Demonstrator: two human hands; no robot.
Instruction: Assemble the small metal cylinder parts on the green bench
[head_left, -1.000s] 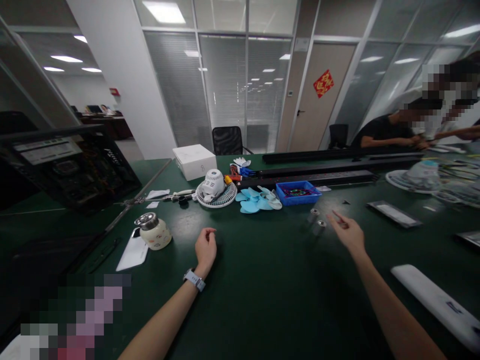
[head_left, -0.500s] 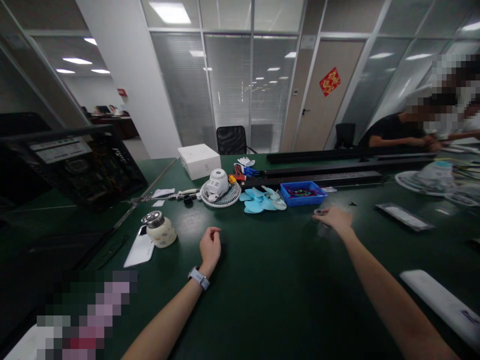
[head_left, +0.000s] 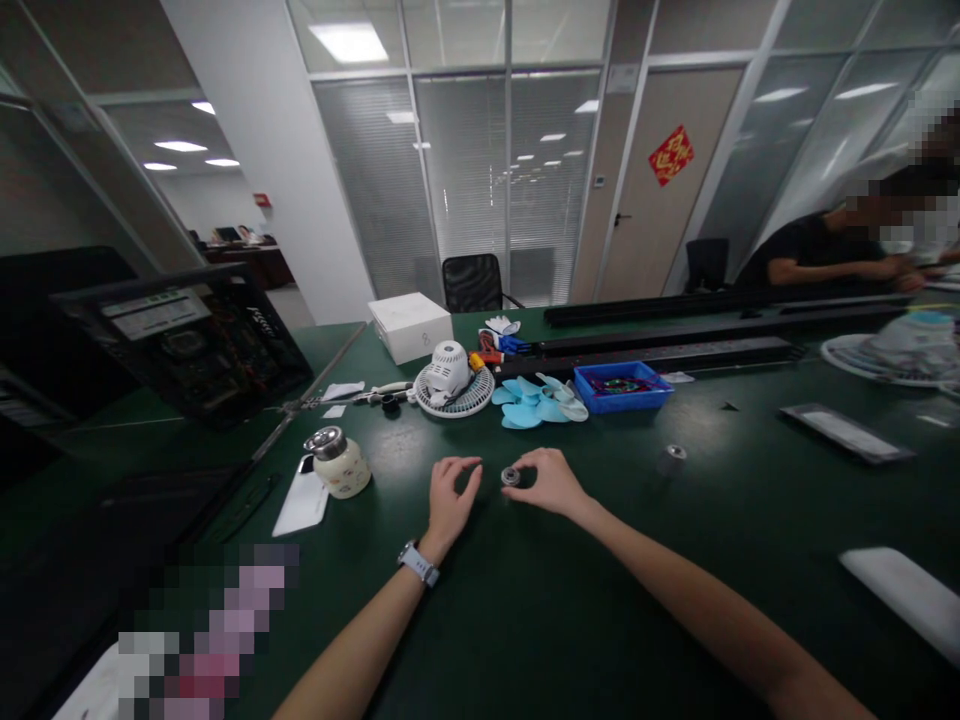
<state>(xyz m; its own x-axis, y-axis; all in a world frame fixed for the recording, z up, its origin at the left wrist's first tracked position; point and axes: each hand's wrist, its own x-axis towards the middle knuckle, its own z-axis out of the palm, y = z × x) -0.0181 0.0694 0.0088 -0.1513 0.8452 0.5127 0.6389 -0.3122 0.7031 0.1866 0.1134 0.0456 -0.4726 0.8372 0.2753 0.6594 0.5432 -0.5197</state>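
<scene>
Between the thumb and fingers of my right hand is a small round metal part, grey with a ring-shaped top; its exact kind is too small to tell. My left hand, with a watch on its wrist, is just left of that part. Its thumb and fingers are apart and hold nothing. A second small metal cylinder stands on the green table to the right. Beyond my hands lie light-blue fan blades and a white fan motor housing on a round grille.
A blue tray with wires stands behind the hands. Left are a cream jar, a white phone-like slab and an opened electronic panel. Black rails cross the back. A co-worker sits at far right.
My right hand has moved left to the middle, carrying the small metal part. The metal cylinder at right is now uncovered. My left hand has opened its fingers and turned toward the right hand.
</scene>
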